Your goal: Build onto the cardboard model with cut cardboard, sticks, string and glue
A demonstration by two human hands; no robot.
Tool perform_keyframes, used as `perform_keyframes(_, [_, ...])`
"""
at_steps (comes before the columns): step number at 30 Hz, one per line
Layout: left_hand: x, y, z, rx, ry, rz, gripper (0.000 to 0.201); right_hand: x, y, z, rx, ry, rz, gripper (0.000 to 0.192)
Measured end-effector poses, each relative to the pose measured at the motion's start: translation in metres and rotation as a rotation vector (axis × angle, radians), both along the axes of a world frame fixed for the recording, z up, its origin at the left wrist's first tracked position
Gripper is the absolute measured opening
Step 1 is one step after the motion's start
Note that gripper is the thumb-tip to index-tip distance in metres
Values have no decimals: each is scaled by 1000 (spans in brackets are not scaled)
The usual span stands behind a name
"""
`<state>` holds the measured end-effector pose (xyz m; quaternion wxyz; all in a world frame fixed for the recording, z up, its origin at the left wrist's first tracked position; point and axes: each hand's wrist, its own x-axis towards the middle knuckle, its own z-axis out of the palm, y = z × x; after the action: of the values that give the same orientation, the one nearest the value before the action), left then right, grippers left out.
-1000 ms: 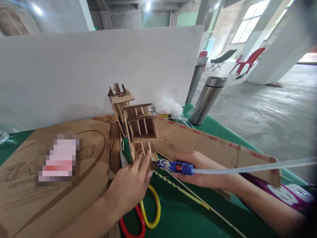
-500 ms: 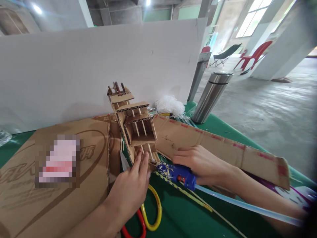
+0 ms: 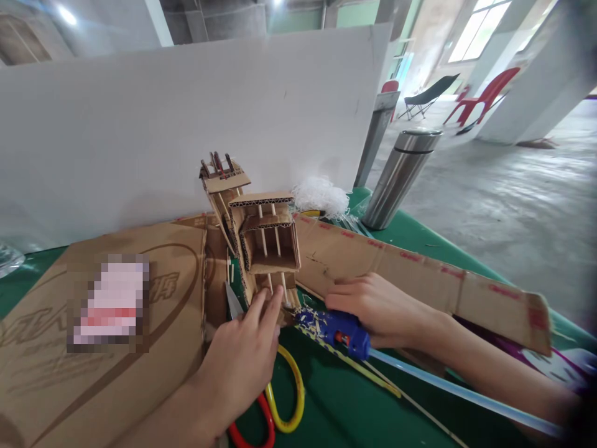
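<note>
My right hand [image 3: 368, 308] is closed around a blue hot glue gun [image 3: 333, 330] with a clear glue stick [image 3: 448, 386] trailing from its back. The gun's nozzle touches or nearly touches the near end of a small cardboard model [image 3: 270, 267] with shelf-like compartments and thin white sticks through it. My left hand [image 3: 245, 358] grips that same near end, fingertips on the cardboard by the sticks; its thumb is mostly hidden. Below the left hand lie scissors [image 3: 298, 398] with yellow and red handles. A yellow patterned strip [image 3: 373, 376] runs under the gun.
A large flat cardboard sheet [image 3: 153, 373] with a blurred-out object [image 3: 112, 305] covers the left. Behind stands a white board [image 3: 186, 124]. A long cardboard strip [image 3: 420, 267], white shredded filler [image 3: 321, 196] and a steel flask [image 3: 403, 177] are on the right of the green tabletop [image 3: 336, 410].
The model's near boxed section has turned and shifted slightly right, opening a gap from the narrow part behind it. Both hands and the glue gun stay almost in place.
</note>
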<state>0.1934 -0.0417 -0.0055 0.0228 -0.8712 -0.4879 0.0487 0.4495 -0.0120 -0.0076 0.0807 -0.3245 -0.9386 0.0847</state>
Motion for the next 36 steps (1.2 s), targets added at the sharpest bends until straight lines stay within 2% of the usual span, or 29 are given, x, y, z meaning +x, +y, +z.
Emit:
perform_keyframes(7, [-1, 2, 1, -7, -9, -29, 55, -6, 9, 15, -67, -49, -14, 7])
perform_keyframes(13, [-2, 1, 0, 30, -32, -41, 51, -11, 13, 11, -73, -58, -19, 6])
perform_keyframes(19, [-6, 2, -3, 35, -114, -31, 47, -9, 12, 16, -51, -73, -27, 6])
perform_keyframes(24, [-6, 3, -5, 78, -116, -87, 47, -15, 12, 14, -34, -104, -50, 5])
perform_keyframes(36, [-8, 4, -6, 95, -104, -127, 47, -16, 10, 11, -12, -105, -19, 4])
